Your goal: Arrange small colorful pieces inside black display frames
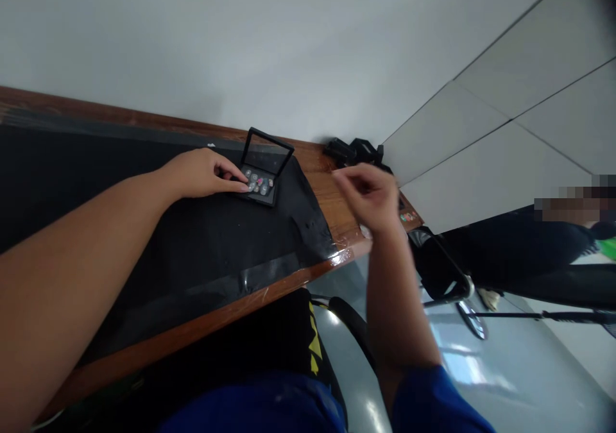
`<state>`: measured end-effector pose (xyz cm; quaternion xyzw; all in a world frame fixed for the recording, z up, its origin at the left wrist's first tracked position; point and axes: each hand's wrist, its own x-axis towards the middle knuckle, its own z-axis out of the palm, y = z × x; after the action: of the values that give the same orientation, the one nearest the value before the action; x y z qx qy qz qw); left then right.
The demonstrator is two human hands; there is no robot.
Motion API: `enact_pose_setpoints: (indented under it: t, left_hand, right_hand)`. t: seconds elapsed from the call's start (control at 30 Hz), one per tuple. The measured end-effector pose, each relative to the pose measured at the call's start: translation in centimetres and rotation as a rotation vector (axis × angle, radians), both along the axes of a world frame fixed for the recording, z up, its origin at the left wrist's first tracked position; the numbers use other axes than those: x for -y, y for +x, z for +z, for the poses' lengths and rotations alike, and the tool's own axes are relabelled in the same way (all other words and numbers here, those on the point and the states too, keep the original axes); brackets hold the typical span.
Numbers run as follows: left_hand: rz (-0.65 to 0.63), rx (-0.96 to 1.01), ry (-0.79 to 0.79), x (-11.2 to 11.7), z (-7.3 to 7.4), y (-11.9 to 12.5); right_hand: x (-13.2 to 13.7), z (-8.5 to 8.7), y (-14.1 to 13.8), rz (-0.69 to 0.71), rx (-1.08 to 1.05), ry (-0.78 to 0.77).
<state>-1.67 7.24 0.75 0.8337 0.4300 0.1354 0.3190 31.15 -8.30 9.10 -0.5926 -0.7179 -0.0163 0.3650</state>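
A small black case [268, 198] with a clear-windowed lid [267, 153] stands open on the black mat. Several small shiny pieces [260, 181], clear and pinkish like gems or beads, lie inside. My left hand [205, 175] reaches over the case's left edge, thumb and fingertips close together among the pieces. Whatever lies between those fingertips is too small to make out. To the right of the case, my right hand [369, 194] is raised above the bare wood, thumb and forefinger brought together in a pinch. Motion blurs it slightly, and I cannot see what it holds.
The black mat [206, 240] covers most of the wooden table [332, 205], which runs along a white wall. Black objects [355, 151] stand at the back right. Beyond the table end are a person's dark-clothed leg [505, 244] and a metal-framed chair [464, 288].
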Motion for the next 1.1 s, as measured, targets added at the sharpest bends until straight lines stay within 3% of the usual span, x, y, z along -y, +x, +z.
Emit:
enact_pose_setpoints:
  t: [0.07, 0.13, 0.2, 0.3, 0.47, 0.67, 0.77, 0.87, 1.1]
  left_hand:
    - [0.020, 0.000, -0.010, 0.1, 0.0, 0.0]
    - [0.036, -0.002, -0.026, 0.2, 0.1, 0.1]
    - [0.042, 0.008, -0.028, 0.4, 0.2, 0.1]
    - [0.045, 0.044, -0.020, 0.5, 0.3, 0.0]
    - [0.076, 0.163, -0.021, 0.1, -0.6, -0.7]
    - [0.104, 0.231, -0.021, -0.2, -1.4, -1.5]
    - [0.101, 0.212, -0.023, -0.1, -1.1, -1.3]
    - [0.178, 0.198, -0.030, 0.0, -0.6, -0.9]
    - [0.218, 0.220, -0.055, 0.3, 0.1, -0.2]
  right_hand:
    - [1.9, 3.3, 3.1, -0.231, 0.090, -0.142]
    - [2.9, 5.5, 6.1, -0.412, 0.234, -0.490]
    - [3.1, 6.0, 8.8, -0.514, 0.361, -0.741]
    - [2.5, 4.5, 11.6, -0.552, 0.449, -0.919]
    - [1.5, 1.5, 13.3, -0.474, 0.487, -1.092]
    - [0.7, 0.7, 13.1, -0.443, 0.524, -1.212]
    - [0.6, 0.6, 13.3, -0.442, 0.546, -1.251]
    - [0.7, 1.0, 14.0, -0.444, 0.555, -1.251]
    - [1.0, 3.3, 14.5, -0.536, 0.542, -1.176]
